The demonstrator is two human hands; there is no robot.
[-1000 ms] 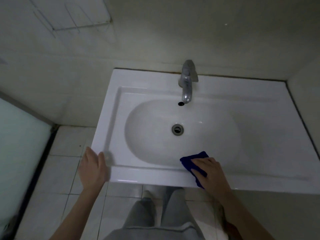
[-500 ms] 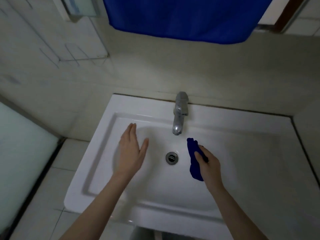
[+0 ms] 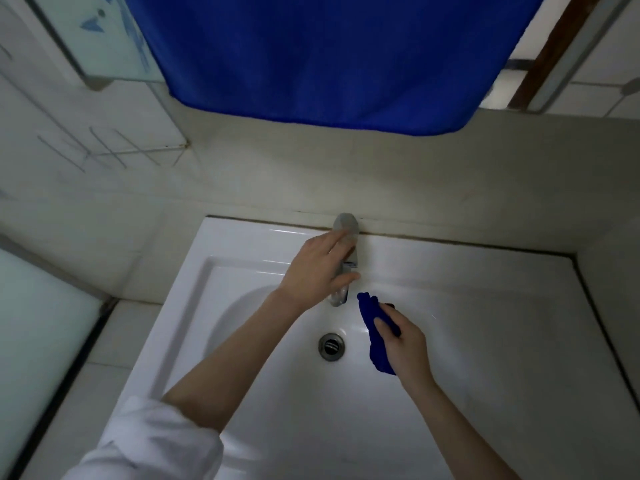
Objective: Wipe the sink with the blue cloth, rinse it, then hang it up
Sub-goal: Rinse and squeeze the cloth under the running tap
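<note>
My right hand (image 3: 405,344) gripped the cloth (image 3: 372,313), fingers and thumb curled round it. It was a deep, dark blue, bunched into a crumpled wad, one end poking up past the fingertips, the other hanging below the palm. I held it over the basin, just right of the spout and above the drain (image 3: 331,346), apart from the porcelain as far as I could tell. My left hand (image 3: 317,268) lay over the tap (image 3: 344,225), fingers fairly straight along the lever and thumb out toward the spout, touching rather than clenching. A white sleeve (image 3: 149,441) was pushed up that arm. The white sink (image 3: 242,271) was set against a pale wall. A large blue towel (image 3: 329,57), brighter than the cloth, hung on that wall above the tap.
</note>
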